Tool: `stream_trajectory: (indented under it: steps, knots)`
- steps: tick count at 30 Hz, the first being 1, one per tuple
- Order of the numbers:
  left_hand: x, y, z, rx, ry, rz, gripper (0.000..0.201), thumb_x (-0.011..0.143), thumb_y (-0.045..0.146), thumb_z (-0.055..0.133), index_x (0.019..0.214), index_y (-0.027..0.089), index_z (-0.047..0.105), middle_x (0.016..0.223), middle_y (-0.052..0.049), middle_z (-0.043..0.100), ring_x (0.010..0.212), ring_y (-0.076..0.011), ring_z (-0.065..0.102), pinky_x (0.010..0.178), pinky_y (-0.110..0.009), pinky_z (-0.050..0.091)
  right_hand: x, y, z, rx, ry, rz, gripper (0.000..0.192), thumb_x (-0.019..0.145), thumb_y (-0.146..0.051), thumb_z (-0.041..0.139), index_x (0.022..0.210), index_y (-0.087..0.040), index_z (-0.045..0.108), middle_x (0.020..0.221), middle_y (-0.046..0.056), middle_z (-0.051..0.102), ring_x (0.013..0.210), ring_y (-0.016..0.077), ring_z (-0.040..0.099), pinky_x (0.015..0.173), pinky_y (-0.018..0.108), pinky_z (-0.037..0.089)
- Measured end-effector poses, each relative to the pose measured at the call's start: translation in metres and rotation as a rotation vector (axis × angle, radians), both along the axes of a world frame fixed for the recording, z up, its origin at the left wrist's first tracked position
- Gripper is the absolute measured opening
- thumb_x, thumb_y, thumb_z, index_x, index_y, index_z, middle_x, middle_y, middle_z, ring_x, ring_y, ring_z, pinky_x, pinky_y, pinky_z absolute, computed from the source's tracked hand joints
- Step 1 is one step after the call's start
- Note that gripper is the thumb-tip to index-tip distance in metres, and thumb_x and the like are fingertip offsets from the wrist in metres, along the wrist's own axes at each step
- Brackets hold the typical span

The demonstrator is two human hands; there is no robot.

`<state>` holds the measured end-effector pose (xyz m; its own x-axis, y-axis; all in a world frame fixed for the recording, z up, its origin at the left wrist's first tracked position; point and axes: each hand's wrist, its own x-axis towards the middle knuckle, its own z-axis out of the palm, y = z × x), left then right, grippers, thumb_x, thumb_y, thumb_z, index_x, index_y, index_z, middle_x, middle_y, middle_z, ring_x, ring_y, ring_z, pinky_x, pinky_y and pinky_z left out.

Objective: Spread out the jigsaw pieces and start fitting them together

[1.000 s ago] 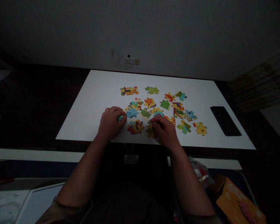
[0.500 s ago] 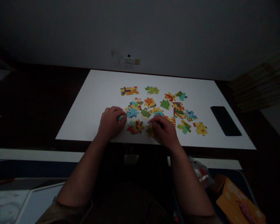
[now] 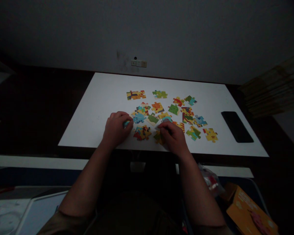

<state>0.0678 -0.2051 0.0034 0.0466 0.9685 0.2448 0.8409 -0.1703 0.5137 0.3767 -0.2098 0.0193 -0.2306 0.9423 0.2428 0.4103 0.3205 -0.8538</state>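
While nothing has shifted over the last second, the left hand [image 3: 116,129] stays curled, pinching a small teal cardboard puzzle piece [image 3: 126,123]; the right hand [image 3: 173,137] keeps its fingertips closed on a yellow piece [image 3: 158,137] near the white table [image 3: 100,98] front edge.

A small teal puzzle piece [image 3: 126,123] sits pinched at the left hand's fingertips, centre of the frame. A yellow-brown puzzle piece [image 3: 158,137] lies flat, half hidden under the right hand's fingers.
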Motion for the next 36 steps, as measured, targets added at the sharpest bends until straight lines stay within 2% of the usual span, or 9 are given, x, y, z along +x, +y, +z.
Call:
stream_trajectory:
  steps: [14, 36]
  knots:
    - [0.001, 0.0, 0.0, -0.004, 0.013, 0.002, 0.022, 0.111, 0.036, 0.07, 0.109, 0.03, 0.091, 0.135, -0.011, 0.087, 0.126, -0.0375, 0.074, 0.118, -0.062, 0.059, 0.003, 0.002, -0.012, 0.071, 0.048, 0.022, 0.012, 0.11, -0.035, 0.07, 0.106, -0.037, 0.082, 0.097, 0.005, 0.084, 0.089, 0.0343, 0.081, 0.083, 0.053, 0.067]
    - [-0.001, 0.0, -0.002, -0.012, -0.012, -0.011, 0.023, 0.111, 0.04, 0.069, 0.11, 0.031, 0.09, 0.135, -0.01, 0.087, 0.127, -0.0371, 0.074, 0.12, -0.063, 0.057, 0.0, 0.0, -0.005, 0.025, 0.034, -0.018, 0.011, 0.107, -0.039, 0.072, 0.105, -0.034, 0.082, 0.096, 0.004, 0.083, 0.089, 0.0313, 0.079, 0.084, 0.049, 0.067]
